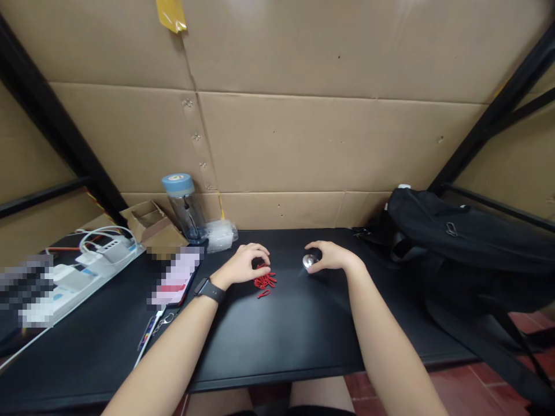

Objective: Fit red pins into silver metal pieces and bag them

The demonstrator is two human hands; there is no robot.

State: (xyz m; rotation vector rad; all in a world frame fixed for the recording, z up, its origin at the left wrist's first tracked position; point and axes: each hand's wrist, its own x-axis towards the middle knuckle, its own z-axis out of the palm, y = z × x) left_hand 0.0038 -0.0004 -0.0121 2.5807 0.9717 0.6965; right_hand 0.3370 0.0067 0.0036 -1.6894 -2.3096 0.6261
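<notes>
Near the middle of the black table (277, 341) lies a small pile of red cord loops (263, 281). One separate red loop (264, 294) rests just in front of the pile. My left hand (247, 263), with a dark watch on its wrist, is curved over the pile's back edge; a gap shows between thumb and fingers, and I see nothing gripped there. To the right, my right hand (328, 256) has its thumb and fingers around a small shiny silver round thing (309, 262), at or close to the tabletop. Its exact kind is unclear, and the hand partly covers it.
On the left stand a bottle with a blue lid (184, 205), an open cardboard box (158, 231), clear plastic packets (221, 234), a phone (180, 277), a keyring (165, 320) and a power strip (78, 283). A black backpack (459, 248) occupies the right. Cardboard (295, 144) walls the back.
</notes>
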